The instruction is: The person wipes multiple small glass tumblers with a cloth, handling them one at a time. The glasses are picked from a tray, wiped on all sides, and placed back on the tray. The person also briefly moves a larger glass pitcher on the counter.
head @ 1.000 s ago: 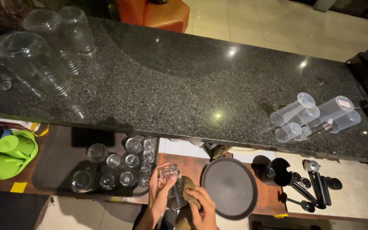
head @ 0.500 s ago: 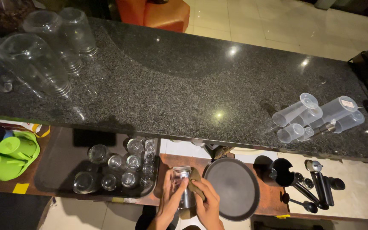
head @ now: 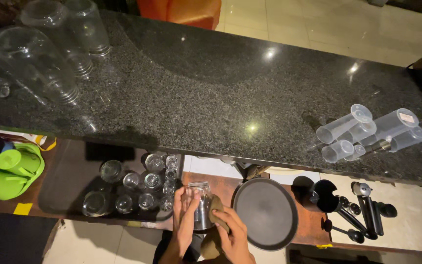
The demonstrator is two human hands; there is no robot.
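Both hands (head: 206, 220) around glass jar (head: 199, 205)

Clear glass jar (head: 199, 205), upright and gripped, brown cloth (head: 216, 208) pressed against its right side.

The scene is dim and warm-toned. Overhead lamps leave small bright glare spots on the polished granite counter (head: 211, 93) (the strongest near its front edge). The lower shelf sits in deep shadow, and wide-angle distortion bends the frame's edges.
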